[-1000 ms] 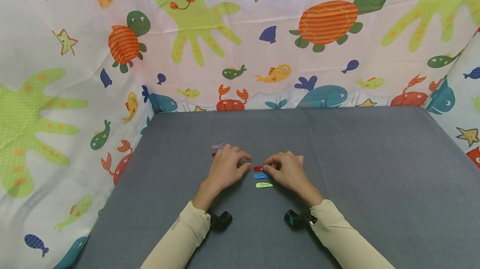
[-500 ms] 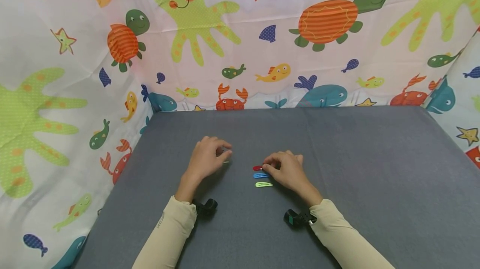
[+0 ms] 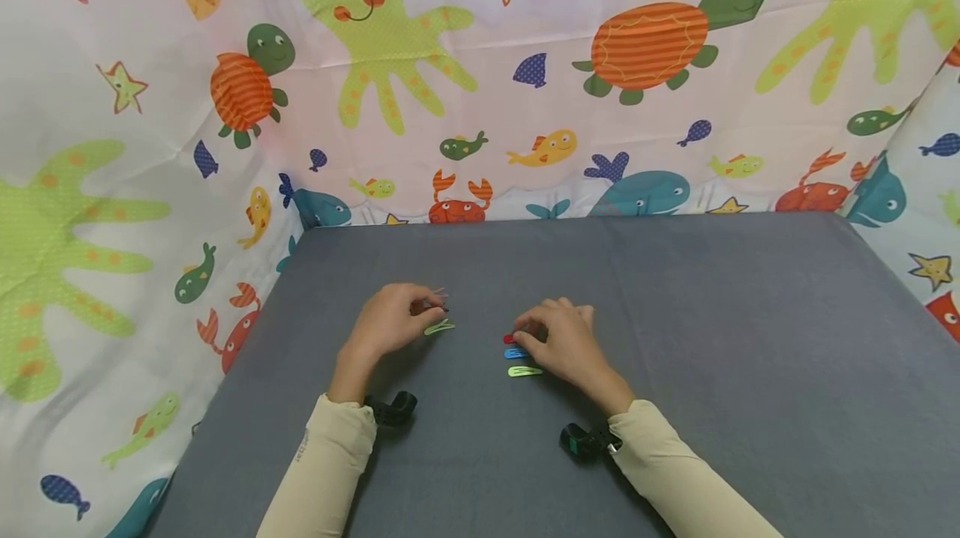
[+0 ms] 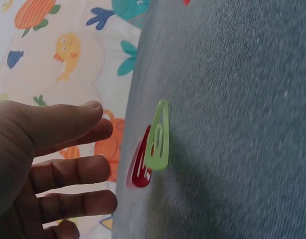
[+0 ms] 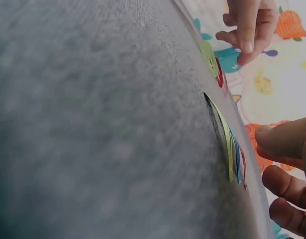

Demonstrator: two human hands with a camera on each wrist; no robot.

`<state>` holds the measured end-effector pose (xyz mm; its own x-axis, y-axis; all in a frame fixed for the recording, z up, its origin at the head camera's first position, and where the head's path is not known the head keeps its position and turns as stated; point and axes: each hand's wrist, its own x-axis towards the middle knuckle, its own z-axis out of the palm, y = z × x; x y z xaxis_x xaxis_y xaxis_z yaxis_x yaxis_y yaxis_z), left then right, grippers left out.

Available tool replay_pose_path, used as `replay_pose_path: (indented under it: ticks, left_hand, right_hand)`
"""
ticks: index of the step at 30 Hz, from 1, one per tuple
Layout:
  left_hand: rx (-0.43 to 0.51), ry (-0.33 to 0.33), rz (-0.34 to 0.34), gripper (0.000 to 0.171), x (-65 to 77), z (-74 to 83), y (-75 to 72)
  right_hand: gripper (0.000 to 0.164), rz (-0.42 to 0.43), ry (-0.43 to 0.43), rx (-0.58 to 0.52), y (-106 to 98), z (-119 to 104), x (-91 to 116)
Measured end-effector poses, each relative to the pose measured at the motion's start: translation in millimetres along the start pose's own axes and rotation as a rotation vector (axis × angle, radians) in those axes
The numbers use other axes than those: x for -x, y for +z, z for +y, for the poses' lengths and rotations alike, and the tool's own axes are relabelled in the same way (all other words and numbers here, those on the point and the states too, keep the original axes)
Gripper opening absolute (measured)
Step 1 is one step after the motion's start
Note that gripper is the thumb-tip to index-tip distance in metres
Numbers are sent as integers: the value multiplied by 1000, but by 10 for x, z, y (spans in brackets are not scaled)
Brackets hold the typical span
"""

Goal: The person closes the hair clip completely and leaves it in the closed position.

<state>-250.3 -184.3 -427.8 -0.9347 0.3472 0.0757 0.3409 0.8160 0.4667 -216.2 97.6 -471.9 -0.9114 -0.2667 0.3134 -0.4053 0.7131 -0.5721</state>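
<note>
My left hand (image 3: 390,321) hovers beside the left group of hair clips, its fingers loosely bent and apart with nothing between them. In the left wrist view this group is a green hair clip (image 4: 159,142), a red hair clip (image 4: 141,167) and a pink hair clip (image 4: 133,169) behind it. Over the right group, the thumb and fingertips of my right hand (image 3: 558,342) overlap a red hair clip (image 3: 509,339); the right wrist view shows them apart from it. Below that clip lie a blue hair clip (image 3: 515,353) and another green hair clip (image 3: 524,371).
Everything lies on a grey cloth-covered table (image 3: 712,338). A curtain (image 3: 495,88) printed with sea animals closes off the back and both sides. Each wrist wears a black camera mount, such as the left mount (image 3: 393,409).
My left hand has moved left from near the middle, uncovering the green clip of the left group. The right hand has shifted slightly left, covering more of the red clip.
</note>
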Motion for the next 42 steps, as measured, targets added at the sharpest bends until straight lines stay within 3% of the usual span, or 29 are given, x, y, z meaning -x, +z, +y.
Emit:
replay_pose_path:
  ticks: [10,21,30,42]
  left_hand:
    - [-26,-49,-72,15,33,-115,-75]
    - [1,-110,-120,23,32,-202,-103]
    - [-17,-102,-131,16,29,-209,-86]
    - [-89,-86,-134,7,-5,-195,-7]
  right_hand:
    - [13,-60,-76,48,100,-248,-251]
    - [18,-140,-93,95,296,-497,-492]
    - [15,-135,-82,174,462,-602,-596]
    - [6,-125,-61,199,594,-633,-619]
